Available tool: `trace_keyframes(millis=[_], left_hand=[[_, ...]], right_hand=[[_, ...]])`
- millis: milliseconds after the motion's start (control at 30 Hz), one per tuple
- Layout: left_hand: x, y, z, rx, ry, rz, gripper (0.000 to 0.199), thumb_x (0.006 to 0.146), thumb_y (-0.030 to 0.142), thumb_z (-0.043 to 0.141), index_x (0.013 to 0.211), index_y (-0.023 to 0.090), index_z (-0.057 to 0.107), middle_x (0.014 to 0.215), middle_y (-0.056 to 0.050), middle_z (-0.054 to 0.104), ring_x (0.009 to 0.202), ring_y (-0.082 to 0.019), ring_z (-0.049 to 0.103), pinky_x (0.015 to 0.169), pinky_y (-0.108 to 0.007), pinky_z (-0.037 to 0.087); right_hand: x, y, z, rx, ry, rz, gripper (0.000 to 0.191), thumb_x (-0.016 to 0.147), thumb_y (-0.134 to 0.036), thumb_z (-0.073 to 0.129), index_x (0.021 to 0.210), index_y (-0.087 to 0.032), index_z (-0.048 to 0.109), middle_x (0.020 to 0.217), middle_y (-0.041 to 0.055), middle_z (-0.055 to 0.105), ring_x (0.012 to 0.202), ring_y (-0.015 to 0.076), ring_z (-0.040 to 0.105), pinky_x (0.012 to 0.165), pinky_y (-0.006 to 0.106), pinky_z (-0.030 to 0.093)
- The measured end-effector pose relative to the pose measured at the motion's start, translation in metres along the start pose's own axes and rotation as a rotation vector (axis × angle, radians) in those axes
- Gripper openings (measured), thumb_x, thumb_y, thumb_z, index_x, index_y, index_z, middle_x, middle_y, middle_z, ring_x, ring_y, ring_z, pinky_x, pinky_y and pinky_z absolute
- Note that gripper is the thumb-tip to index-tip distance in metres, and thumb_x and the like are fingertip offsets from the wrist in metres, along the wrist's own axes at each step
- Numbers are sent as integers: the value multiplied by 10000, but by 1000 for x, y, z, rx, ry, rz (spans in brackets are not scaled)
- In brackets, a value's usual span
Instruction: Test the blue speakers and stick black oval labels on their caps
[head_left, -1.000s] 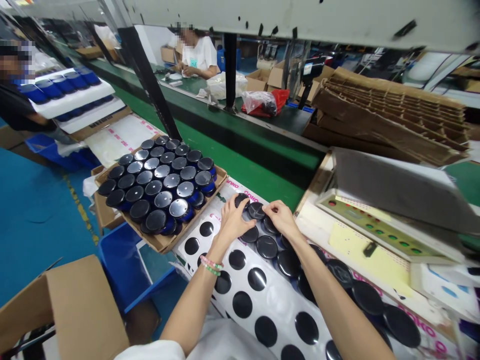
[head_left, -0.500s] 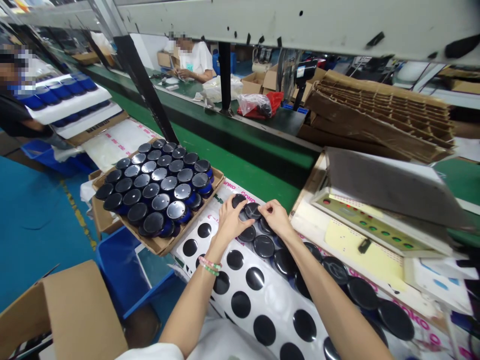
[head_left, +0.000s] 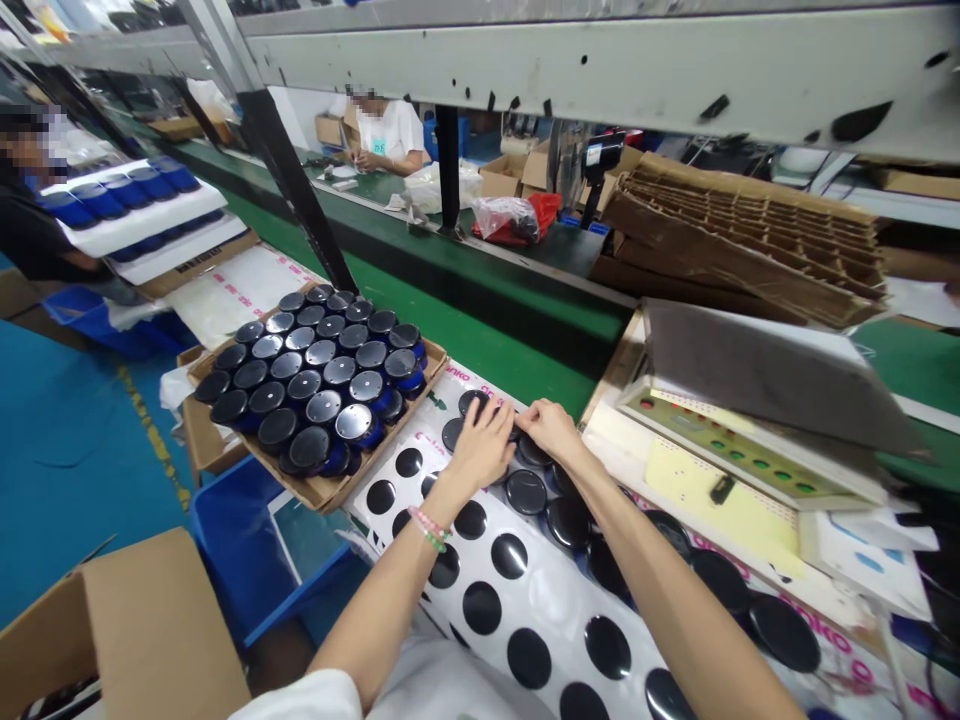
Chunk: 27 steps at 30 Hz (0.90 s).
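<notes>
A white tray (head_left: 547, 590) with round holes lies in front of me, with black round lids (head_left: 525, 490) set along its right rows. My left hand (head_left: 484, 445) lies flat, fingers together, pressing down on a lid at the tray's far end. My right hand (head_left: 551, 428) rests beside it, fingertips on the neighbouring lids. Neither hand lifts anything. To the left, a cardboard box (head_left: 319, 487) holds several blue jars with black lids (head_left: 322, 375).
A green conveyor belt (head_left: 480, 335) runs behind the tray. A machine with a control panel (head_left: 720, 450) stands at the right. Stacked cardboard dividers (head_left: 750, 225) lie beyond. A blue bin (head_left: 247, 540) and a carton (head_left: 127, 630) sit at lower left. Two other people work further off.
My left hand has shifted right and flattened onto the lid it was fingering. My right hand has stayed at the far lids.
</notes>
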<state>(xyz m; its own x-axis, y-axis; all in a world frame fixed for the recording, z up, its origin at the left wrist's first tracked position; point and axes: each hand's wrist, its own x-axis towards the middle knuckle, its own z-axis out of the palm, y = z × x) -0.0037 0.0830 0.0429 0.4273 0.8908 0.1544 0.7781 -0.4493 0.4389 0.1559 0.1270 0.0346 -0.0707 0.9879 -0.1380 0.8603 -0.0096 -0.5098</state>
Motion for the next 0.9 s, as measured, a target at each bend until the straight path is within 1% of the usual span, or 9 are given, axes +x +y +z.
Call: trace_keyframes(millis=[100,233,300,367,467,567,700,800,900], left_hand=[[1,3,4,7,-32,81,569,846,236,480,1387,134,332,1468,-141,332,1383,-251,241,1137,-457,128],[-10,-2,-15,-7,-9,113,478,863,359,510,1324,266,430,1451,-69,378,1373,-246,267,1129,-463,164],[-28,-5,-26,-22,59,57,417,906,355,447,1319,297,419,1429,-56,398,1356,-232,295,1113,-453,215],[-54,-6,-29,-41,156,-52,376,957,283,312,1324,249,387,1353,-96,453,1287,-211,384,1070,-429,295],[-97,-5,-15,-74,229,-176,318,966,235,256,1231,186,426,1080,-99,568,1008,-185,558,880,-353,459],[-126,-4,6,-89,208,-187,182,934,254,383,1048,206,517,892,-48,580,832,-199,562,743,-344,484],[-133,-4,17,-103,199,-182,141,927,221,392,945,215,531,886,-47,580,830,-216,533,744,-363,459],[-131,-6,16,-130,199,-187,136,926,221,396,921,217,532,891,-46,580,830,-219,524,748,-367,447],[-133,-11,14,-174,215,-200,120,915,210,418,925,212,538,912,-51,585,860,-220,523,782,-375,438]], right_hand=[[4,1,-16,-44,-8,23,253,901,-387,534,997,-162,597,989,42,616,838,154,599,754,348,502],[-36,-15,-35,-53,23,-101,248,921,-383,470,977,-162,566,1007,69,594,907,194,573,810,377,449],[-74,-25,-32,-36,-69,-258,169,921,-331,451,939,-200,557,956,53,604,862,185,580,762,313,444],[-114,-32,-20,-37,-242,-439,59,857,-217,519,889,-240,562,901,2,617,763,152,590,663,246,433],[-150,-35,4,-117,-410,-606,278,704,-33,541,915,-214,551,985,13,605,693,145,584,555,239,374],[-154,-35,19,-208,-480,-696,431,602,30,527,974,-187,518,1026,34,584,686,154,574,526,249,330],[-144,-40,21,-299,-515,-794,452,603,37,526,1002,-173,501,1021,50,571,727,172,569,546,262,332],[-149,-41,16,-351,-498,-828,367,668,56,477,959,-163,511,997,68,568,740,183,568,559,274,336],[-166,-33,-5,-374,-481,-830,294,748,64,405,870,-182,509,918,42,574,701,164,566,562,272,339]])
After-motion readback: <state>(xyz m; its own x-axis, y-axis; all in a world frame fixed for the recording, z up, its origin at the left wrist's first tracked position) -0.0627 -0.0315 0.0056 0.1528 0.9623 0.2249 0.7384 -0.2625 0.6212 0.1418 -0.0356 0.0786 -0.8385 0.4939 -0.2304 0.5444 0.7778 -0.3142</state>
